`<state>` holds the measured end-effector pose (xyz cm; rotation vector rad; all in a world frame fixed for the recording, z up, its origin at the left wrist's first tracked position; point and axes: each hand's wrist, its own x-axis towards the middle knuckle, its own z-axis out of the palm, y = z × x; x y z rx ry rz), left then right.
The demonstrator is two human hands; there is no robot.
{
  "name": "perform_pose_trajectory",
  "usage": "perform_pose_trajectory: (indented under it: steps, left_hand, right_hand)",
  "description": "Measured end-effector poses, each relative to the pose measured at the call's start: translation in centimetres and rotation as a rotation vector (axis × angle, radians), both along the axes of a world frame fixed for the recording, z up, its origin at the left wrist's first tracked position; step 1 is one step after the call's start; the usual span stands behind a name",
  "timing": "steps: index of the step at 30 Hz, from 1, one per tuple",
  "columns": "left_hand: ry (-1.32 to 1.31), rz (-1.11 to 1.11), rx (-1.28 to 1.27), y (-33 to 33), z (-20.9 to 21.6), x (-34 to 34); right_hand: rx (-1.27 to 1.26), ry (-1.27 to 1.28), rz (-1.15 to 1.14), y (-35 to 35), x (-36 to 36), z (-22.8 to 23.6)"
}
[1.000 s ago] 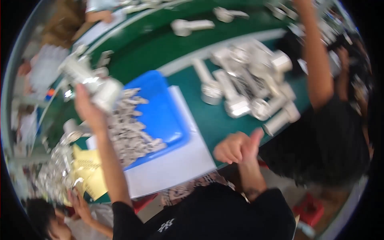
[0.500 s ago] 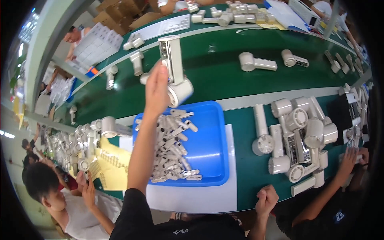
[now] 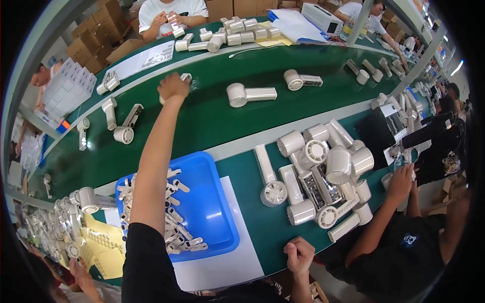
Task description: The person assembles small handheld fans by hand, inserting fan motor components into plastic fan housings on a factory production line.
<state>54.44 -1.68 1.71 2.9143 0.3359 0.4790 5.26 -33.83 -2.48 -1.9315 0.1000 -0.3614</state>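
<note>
My left hand (image 3: 173, 88) reaches over the green conveyor belt, its fingers closed around a white handheld fan (image 3: 186, 77). The hand hides most of that fan; only small white parts show at its edges. Close to the table's near edge, my right hand (image 3: 300, 254) makes a fist, with nothing visible in it. Beneath my left forearm stands a blue tray (image 3: 204, 202) with many small white-grey parts (image 3: 177, 237) heaped on its left side. Left of my left hand, a fan with an opened handle (image 3: 129, 124) lies on the belt.
A pile of white fans (image 3: 323, 177), some with bare circuitry, covers the table right of the tray. More fans (image 3: 251, 95) lie along the belt. Beyond the pile is a black machine (image 3: 381, 134), where a co-worker's hand (image 3: 401, 182) works. Yellow sheets (image 3: 103, 247) lie at left.
My left hand has gone from holding the fan up above the tray to down over the belt, farther away. The view has turned right. My right fist stays near the table edge.
</note>
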Motion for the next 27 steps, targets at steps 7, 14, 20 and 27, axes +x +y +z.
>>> perform_pose_trajectory:
  steps: [7,14,20,27]
  left_hand:
    - [0.250,-0.769,-0.192,-12.1,-2.0,-2.6]
    - [-0.057,-0.563,-0.340,-10.1,2.7,-11.1]
    - [-0.321,-0.656,-0.633,1.7,9.5,-27.0]
    - [-0.197,-0.609,-0.739,7.4,10.8,-48.0]
  right_hand:
    - [0.062,-0.027,-0.081,0.4,-0.2,0.1]
    - [0.202,0.044,-0.137,1.0,0.1,-0.5]
    - [-0.052,-0.139,0.386,5.7,3.6,4.4]
    - [-0.592,-0.183,0.704,15.4,15.8,5.0]
